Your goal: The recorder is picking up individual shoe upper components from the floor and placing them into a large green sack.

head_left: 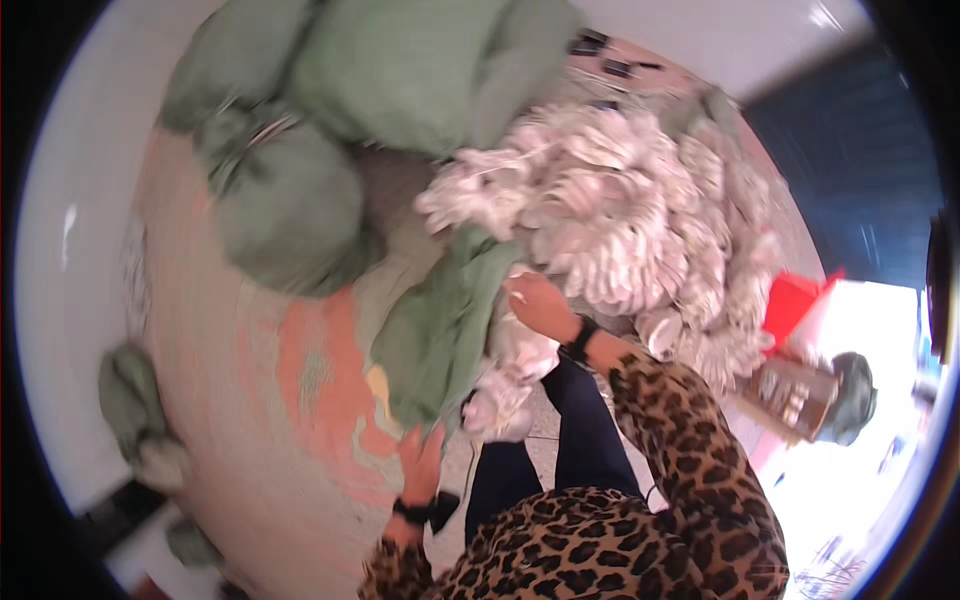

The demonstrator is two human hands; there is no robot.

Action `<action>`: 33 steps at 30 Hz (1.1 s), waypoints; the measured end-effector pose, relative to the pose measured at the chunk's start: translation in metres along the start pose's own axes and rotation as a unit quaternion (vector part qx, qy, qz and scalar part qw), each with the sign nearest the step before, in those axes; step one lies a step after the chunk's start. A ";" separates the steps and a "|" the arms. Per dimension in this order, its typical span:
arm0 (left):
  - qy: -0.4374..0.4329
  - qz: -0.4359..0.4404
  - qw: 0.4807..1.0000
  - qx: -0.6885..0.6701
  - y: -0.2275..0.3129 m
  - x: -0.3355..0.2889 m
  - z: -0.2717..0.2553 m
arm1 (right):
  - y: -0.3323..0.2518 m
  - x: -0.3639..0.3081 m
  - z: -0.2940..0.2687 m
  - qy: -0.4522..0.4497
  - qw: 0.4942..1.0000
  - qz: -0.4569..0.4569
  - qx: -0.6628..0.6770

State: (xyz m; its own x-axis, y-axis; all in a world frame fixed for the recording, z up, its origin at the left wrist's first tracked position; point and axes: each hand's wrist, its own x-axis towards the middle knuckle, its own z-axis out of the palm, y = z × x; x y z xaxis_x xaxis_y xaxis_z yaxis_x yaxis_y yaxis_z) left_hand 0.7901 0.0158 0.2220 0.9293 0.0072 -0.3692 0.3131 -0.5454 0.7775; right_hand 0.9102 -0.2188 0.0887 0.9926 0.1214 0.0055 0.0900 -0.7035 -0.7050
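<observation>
A limp green sack (440, 325) lies tilted in front of my legs, its cloth stretched between my two hands. My left hand (420, 462) is closed on the sack's near edge. Further up and to the right, my right hand (541, 305) is closed at the sack's far edge; its fingertips are blurred. Pale pinkish-white layered pieces (497, 400) show along the sack's right side, between it and my legs. Beyond my right hand rises a big heap of similar pale bundles (610, 200); blur hides their exact kind.
Full green sacks (400, 75) stand at the back, with a tied one (290, 205) at the left. A smaller green bundle (132, 390) sits by the left wall. To the right are a red object (797, 305) and a brown box (790, 395). Orange patches (325, 370) mark the floor.
</observation>
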 end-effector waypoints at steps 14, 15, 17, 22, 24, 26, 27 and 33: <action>-0.111 -0.085 0.908 0.396 -0.102 -0.039 -0.096 | 0.175 0.070 0.131 -0.278 0.942 -0.023 -0.184; -0.138 -0.025 0.832 0.536 -0.121 -0.046 -0.114 | 0.177 0.069 0.129 -0.224 0.972 -0.009 -0.071; -0.105 -0.148 0.869 0.461 -0.194 -0.036 -0.144 | 0.181 0.064 0.122 -0.104 0.988 0.031 0.110; 0.099 -0.154 0.954 0.236 -0.166 0.016 -0.041 | 0.204 -0.013 0.106 0.008 0.988 0.112 0.102; 0.100 -0.214 0.956 0.174 -0.166 0.027 -0.015 | 0.202 -0.053 0.085 -0.014 0.985 0.164 0.047; 0.117 -0.180 0.971 0.102 -0.167 0.043 0.011 | 0.182 -0.072 0.079 -0.042 0.975 0.219 0.024; 0.131 -0.146 0.980 0.024 -0.161 0.054 0.030 | 0.172 -0.075 0.075 -0.052 0.967 0.250 0.023; -0.064 -0.049 0.973 0.217 -0.070 0.093 0.076 | 0.144 -0.008 0.072 0.039 0.969 0.237 0.064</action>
State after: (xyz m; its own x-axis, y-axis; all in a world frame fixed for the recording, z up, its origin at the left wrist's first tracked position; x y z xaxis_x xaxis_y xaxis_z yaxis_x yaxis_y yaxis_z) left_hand 0.8402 -0.0092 0.0947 0.8588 -0.0118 -0.5122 0.2612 -0.8501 0.4574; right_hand 0.9095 -0.2706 -0.0633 0.9233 -0.2510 -0.2906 -0.3838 -0.5745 -0.7229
